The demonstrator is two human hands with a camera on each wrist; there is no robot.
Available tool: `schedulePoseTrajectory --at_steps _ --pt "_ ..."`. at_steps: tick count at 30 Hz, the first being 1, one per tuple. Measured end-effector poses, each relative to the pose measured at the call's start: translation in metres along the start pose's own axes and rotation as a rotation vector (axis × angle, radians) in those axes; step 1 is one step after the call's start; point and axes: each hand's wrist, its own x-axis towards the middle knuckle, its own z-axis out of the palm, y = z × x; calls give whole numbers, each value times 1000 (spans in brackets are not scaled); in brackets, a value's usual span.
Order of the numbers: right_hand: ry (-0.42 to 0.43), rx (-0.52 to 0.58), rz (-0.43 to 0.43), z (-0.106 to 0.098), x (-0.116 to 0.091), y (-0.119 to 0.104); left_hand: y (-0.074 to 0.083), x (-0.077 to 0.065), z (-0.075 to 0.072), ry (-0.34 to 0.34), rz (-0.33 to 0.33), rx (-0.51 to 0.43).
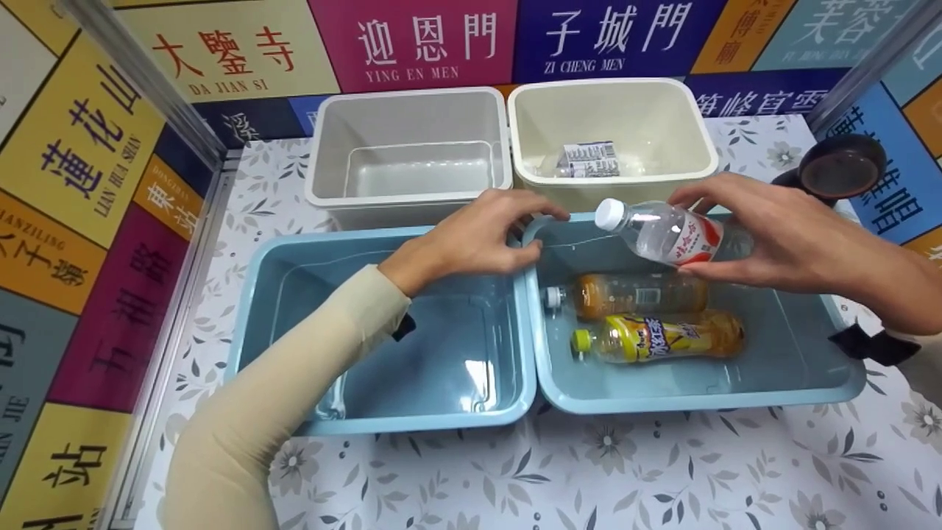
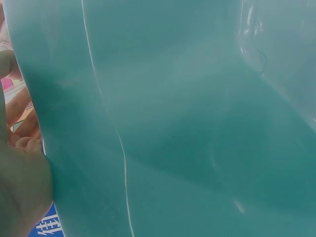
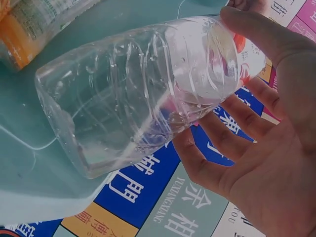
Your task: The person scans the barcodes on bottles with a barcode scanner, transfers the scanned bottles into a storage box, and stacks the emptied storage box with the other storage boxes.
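Pinching the clear bottle (image 1: 651, 230) by its label (image 1: 699, 240) with my right fingers (image 1: 703, 186), judging it light, crushable; left fingers (image 1: 536, 204) are hanging loosely bent.

Clear bottle (image 3: 138, 94) in fingers (image 3: 196, 162)

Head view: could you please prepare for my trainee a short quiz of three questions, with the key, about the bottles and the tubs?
1. Which hand holds the clear bottle?
2. Complete: the yellow-labelled bottle has a ______ cap.
3. Where does that yellow-labelled bottle lie?
A) in the grey bin
B) in the right blue tub
C) in the cream bin

Key:
1. The right hand.
2. Yellow-green.
3. B.
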Motion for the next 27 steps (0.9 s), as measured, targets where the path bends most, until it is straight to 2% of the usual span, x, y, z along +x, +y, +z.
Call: schedulePoseTrajectory --at_steps 10,18,27 --pt "41 -11 40 -6 -2 4 -1 1 1 20 20 3" --pt "76 -32 45 -9 -3 7 0 0 1 13 17 -8" --pt "92 -32 98 -13 -3 8 -1 0 0 8 13 1"
